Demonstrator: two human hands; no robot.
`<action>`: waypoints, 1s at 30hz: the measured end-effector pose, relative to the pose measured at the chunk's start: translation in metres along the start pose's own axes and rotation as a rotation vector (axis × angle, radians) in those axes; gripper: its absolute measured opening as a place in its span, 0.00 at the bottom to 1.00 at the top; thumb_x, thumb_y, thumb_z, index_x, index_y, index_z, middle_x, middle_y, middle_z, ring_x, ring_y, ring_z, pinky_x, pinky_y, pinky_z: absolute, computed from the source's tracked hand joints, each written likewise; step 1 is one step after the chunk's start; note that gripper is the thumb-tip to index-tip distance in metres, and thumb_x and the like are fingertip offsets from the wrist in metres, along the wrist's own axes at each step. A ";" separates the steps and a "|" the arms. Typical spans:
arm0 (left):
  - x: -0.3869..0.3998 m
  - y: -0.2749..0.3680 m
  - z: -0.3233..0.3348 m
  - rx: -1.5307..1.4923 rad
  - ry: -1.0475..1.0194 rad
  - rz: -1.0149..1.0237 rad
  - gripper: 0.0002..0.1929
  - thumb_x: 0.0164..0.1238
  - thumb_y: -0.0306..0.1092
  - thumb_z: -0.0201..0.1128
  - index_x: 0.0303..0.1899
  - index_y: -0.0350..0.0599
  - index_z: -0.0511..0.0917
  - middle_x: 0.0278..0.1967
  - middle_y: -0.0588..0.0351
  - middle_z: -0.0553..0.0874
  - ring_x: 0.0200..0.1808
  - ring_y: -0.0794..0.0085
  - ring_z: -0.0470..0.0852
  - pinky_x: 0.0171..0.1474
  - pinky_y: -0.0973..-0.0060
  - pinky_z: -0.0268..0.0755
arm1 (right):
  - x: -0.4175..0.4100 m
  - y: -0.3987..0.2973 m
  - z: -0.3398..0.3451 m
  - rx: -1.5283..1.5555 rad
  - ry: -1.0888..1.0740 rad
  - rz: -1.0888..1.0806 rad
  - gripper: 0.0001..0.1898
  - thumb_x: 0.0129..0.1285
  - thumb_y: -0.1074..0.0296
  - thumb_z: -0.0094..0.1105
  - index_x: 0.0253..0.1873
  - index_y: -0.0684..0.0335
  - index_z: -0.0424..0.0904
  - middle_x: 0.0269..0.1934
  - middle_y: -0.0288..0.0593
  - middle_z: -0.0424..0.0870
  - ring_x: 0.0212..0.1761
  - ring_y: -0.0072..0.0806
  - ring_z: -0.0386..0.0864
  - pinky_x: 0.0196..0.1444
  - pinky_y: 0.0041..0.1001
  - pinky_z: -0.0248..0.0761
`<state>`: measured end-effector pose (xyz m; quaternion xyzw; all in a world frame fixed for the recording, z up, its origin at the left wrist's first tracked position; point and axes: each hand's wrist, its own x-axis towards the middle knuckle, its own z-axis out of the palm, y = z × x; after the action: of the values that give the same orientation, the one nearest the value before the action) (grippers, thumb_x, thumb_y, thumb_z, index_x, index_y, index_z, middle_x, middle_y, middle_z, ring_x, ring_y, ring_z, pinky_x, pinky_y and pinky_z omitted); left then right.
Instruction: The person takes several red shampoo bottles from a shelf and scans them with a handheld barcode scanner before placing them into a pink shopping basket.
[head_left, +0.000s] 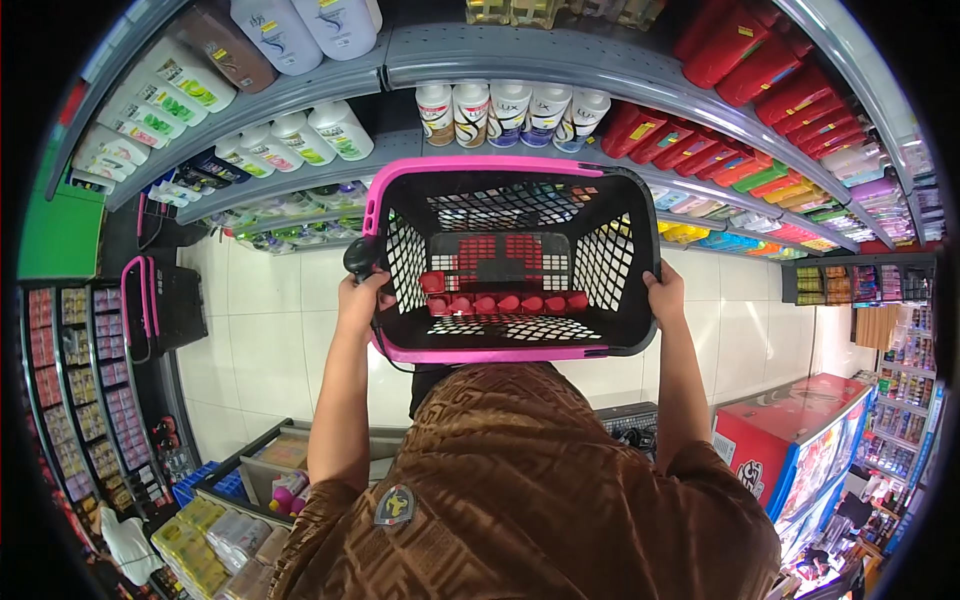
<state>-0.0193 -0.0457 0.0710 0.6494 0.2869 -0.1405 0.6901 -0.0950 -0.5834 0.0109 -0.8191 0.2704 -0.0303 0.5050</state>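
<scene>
A black plastic shopping basket (480, 181) with pink handles folded along its rim is held out level in front of my body. My left hand (363, 298) grips its left end, and a black corded device (363, 256), which looks like a handheld scanner, is in or against that same hand. On the opposite end, my right hand (665, 295) closes around the black rim with the thumb on top. Inside, a row of small red containers (510, 304) lies along the near side of the basket floor. One more red container (433, 283) rests at the row's left end.
Shelves with white Lux bottles (510, 116), other toiletry bottles (187, 84) and red packs (679, 146) curve across the front. Another pink-handled basket (174, 307) stands left on the tiled floor (262, 337). Behind me are a red chest freezer (795, 409) and a goods bin (281, 461).
</scene>
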 end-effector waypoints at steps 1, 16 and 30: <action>0.000 0.000 -0.001 0.001 -0.002 0.000 0.07 0.64 0.27 0.67 0.42 0.42 0.79 0.33 0.58 0.84 0.21 0.75 0.81 0.29 0.76 0.78 | 0.000 0.003 0.001 0.010 0.012 0.002 0.17 0.68 0.77 0.61 0.61 0.67 0.81 0.45 0.47 0.90 0.47 0.31 0.86 0.53 0.29 0.75; -0.005 0.006 0.010 -0.062 -0.007 0.028 0.09 0.68 0.27 0.65 0.47 0.41 0.78 0.35 0.57 0.80 0.24 0.73 0.81 0.39 0.70 0.85 | 0.009 -0.030 -0.001 -0.252 0.155 -0.031 0.25 0.65 0.68 0.67 0.66 0.67 0.78 0.55 0.57 0.86 0.58 0.47 0.83 0.63 0.37 0.73; -0.128 0.048 0.054 -0.322 -0.528 0.254 0.12 0.70 0.29 0.64 0.51 0.40 0.76 0.44 0.47 0.84 0.26 0.73 0.82 0.38 0.65 0.86 | 0.063 -0.366 0.034 -0.167 0.199 -1.095 0.28 0.66 0.70 0.68 0.70 0.61 0.72 0.70 0.55 0.72 0.53 0.42 0.83 0.54 0.35 0.78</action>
<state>-0.0827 -0.1163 0.1835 0.5036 0.0338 -0.1696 0.8464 0.1205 -0.4599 0.2890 -0.8702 -0.1466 -0.3437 0.3211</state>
